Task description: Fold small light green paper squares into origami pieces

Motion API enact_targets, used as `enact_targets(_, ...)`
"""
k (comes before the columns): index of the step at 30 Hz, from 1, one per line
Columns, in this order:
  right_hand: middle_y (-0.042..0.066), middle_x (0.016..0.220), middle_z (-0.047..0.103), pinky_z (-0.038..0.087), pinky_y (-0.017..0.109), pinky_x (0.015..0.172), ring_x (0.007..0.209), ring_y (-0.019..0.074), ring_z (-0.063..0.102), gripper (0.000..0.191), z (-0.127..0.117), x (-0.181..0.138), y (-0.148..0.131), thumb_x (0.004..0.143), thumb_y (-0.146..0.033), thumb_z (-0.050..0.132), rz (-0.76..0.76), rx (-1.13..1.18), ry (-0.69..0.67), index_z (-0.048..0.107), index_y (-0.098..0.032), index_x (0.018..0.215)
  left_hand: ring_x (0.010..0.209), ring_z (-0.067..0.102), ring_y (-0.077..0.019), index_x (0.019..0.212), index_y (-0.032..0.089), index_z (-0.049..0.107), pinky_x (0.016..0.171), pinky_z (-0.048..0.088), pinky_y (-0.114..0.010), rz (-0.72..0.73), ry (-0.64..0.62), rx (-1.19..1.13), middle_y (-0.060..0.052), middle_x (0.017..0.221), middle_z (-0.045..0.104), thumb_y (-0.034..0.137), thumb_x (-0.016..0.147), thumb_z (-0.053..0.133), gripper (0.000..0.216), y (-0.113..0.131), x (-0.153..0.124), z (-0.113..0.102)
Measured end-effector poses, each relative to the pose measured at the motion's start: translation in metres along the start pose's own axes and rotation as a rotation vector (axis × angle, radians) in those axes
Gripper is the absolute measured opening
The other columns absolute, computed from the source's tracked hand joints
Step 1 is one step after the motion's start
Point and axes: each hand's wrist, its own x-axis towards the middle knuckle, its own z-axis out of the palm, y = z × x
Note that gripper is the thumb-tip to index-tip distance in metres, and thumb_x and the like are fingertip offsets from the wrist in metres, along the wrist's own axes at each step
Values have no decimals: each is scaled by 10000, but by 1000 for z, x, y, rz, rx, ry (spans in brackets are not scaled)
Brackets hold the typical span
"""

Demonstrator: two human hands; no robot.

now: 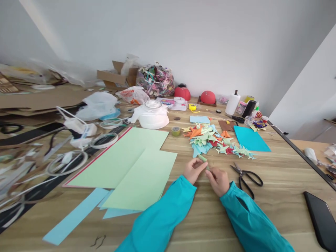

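Observation:
Between the fingertips of both hands is a small piece of folded light green paper (202,158), held just above the wooden table. My left hand (193,170) pinches it from the left, and my right hand (218,180) grips its lower right end. The fingers partly hide the piece, so its full shape cannot be made out. Just beyond my hands lies a pile of folded paper shapes (207,138) in green, blue, orange and red. Black-handled scissors (245,176) rest to the right of my right hand, blades slightly apart.
Light green paper sheets (141,178) and a blue paper strip (76,217) lie at left. A turquoise sheet (251,138) is beyond the scissors. A black phone (321,218) sits at the right edge. Coiled white cables (67,162) crowd the far left, and a tape roll (175,131) stands mid-table.

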Motion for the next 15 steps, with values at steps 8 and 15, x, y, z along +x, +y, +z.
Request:
enact_targets(8,4,471,559,416,237,447,435,122,514,437,-4,9,10,834,-501,425,246,533,-29,616,-162,635,661,605,-150,623,149,597,673,477,-282,-36,-54,-48,-14,654,651,308,526,767,252,11,-3,2)
enact_targets(15,9,507,572,416,230,443,437,111,507,423,-5,11,7,807,-504,469,260,608,-50,620,-155,621,731,624,-183,630,142,586,741,479,-337,-61,-79,-128,-40,722,675,304,510,778,278,7,0,0)
